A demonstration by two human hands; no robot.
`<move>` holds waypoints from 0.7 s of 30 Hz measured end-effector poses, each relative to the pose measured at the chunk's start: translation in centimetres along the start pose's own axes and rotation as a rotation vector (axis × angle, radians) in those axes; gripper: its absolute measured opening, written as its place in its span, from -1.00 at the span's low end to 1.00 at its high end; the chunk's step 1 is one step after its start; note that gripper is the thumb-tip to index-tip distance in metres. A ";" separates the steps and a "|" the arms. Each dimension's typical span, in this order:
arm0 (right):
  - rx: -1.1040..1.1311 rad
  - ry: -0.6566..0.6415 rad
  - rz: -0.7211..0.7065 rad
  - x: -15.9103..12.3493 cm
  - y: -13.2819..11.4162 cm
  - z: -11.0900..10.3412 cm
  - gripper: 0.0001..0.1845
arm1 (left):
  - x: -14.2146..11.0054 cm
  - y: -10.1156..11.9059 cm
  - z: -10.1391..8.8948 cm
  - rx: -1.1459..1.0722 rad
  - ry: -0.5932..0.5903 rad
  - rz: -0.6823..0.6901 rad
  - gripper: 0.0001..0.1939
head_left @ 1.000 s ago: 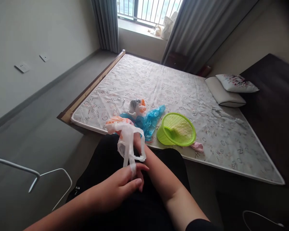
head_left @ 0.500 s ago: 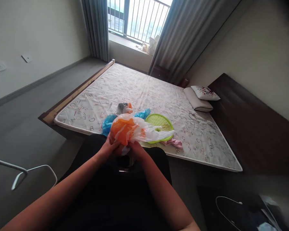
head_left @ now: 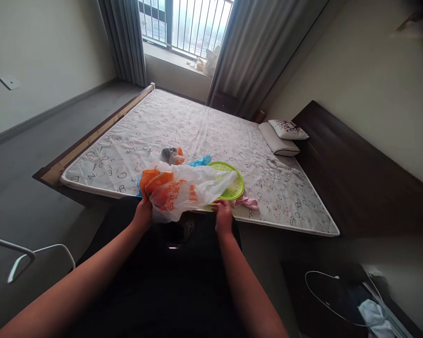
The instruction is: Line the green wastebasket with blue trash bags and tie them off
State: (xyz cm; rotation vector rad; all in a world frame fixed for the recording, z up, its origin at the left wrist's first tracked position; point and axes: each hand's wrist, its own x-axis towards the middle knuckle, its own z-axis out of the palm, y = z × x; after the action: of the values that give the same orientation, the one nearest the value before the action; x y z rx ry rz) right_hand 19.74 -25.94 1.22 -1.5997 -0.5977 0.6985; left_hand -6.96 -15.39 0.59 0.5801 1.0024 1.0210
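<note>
My left hand (head_left: 144,211) is closed on the orange end of a white plastic bag (head_left: 183,190) with orange print. The bag is spread out to the right over my lap and the mattress edge, and its far end overlaps a green plastic basket (head_left: 235,187). My right hand (head_left: 223,217) is just below the bag's right part, near the basket's rim, its fingers loosely apart; whether they touch the bag is unclear. Behind the bag lie a blue plastic bag (head_left: 200,161) and a clear bag (head_left: 172,155) with grey and orange in it.
A bare mattress (head_left: 197,126) with printed letters fills the bed in front of me. Pink cloth (head_left: 246,202) is by the basket. Pillows (head_left: 278,138) lie near the dark headboard (head_left: 338,159). At lower left is a white metal rod (head_left: 14,244); at lower right, a white cable (head_left: 317,300).
The bunched bag has been drawn out flatter. My left hand has moved left with its orange end, and my right hand has moved right, away from the left. The view has shifted slightly.
</note>
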 end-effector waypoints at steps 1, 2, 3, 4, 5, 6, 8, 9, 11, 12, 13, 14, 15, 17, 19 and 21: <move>0.047 0.129 -0.079 0.6 -1.3 -0.8 -0.63 | 0.0 0.0 0.0 -0.009 0.013 0.014 -0.54; 0.080 0.160 -0.153 1.0 -2.7 -1.4 -0.62 | 0.1 0.0 0.0 -0.018 0.020 0.022 -0.51; 0.107 0.138 -0.222 1.3 -4.1 -1.7 -0.62 | 0.1 -0.1 0.1 -0.028 0.018 0.022 -0.47; 0.125 0.072 -0.264 1.5 -5.4 -1.9 -0.60 | 0.1 -0.2 0.1 -0.042 0.002 0.012 -0.44; 0.144 -0.008 -0.267 1.6 -6.5 -1.7 -0.57 | 0.1 -0.3 0.2 -0.064 -0.019 0.001 -0.41; 0.160 -0.082 -0.238 1.5 -7.4 -1.5 -0.51 | 0.1 -0.4 0.2 -0.094 -0.041 -0.006 -0.41; 0.173 -0.195 -0.085 1.2 -8.3 -0.8 -0.32 | 0.1 -0.5 0.2 -0.165 -0.085 -0.022 -0.48; 0.170 -0.239 0.006 1.0 -8.5 -0.6 -0.22 | 0.2 -0.4 0.2 -0.199 -0.094 -0.031 -0.53; 0.147 -0.335 0.135 0.4 -8.7 -0.6 -0.13 | 0.2 -0.1 0.0 -0.253 -0.071 -0.040 -0.65; 0.129 -0.400 0.164 0.1 -8.8 -0.9 -0.16 | 0.3 0.1 -0.1 -0.282 -0.036 -0.031 -0.72; 0.099 -0.486 0.177 -0.2 -8.9 -1.3 -0.22 | 0.4 0.4 -0.2 -0.315 0.006 -0.018 -0.78; 0.044 -0.591 0.183 -0.5 -9.1 -1.8 -0.30 | 0.5 0.7 -0.3 -0.349 0.052 -0.006 -0.83; -0.039 -0.710 0.188 -0.8 -9.4 -2.3 -0.38 | 0.6 1.0 -0.4 -0.377 0.096 -0.001 -0.87; -0.270 -0.921 0.180 -1.4 -10.2 -3.3 -0.57 | 0.8 1.6 -0.6 -0.417 0.158 -0.033 -0.90; -0.514 -1.041 0.147 -1.8 -11.4 -4.0 -0.71 | 1.1 1.9 -0.6 -0.428 0.182 -0.093 -0.88; -0.692 -1.046 0.086 -2.2 -12.8 -4.4 -0.77 | 1.3 1.9 -0.6 -0.422 0.187 -0.123 -0.86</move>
State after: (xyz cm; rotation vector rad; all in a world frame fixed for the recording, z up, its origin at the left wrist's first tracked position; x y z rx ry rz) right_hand 21.58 -28.77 14.53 -1.7965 -1.6720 1.5227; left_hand -8.05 -13.45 1.34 0.0757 0.9355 1.1497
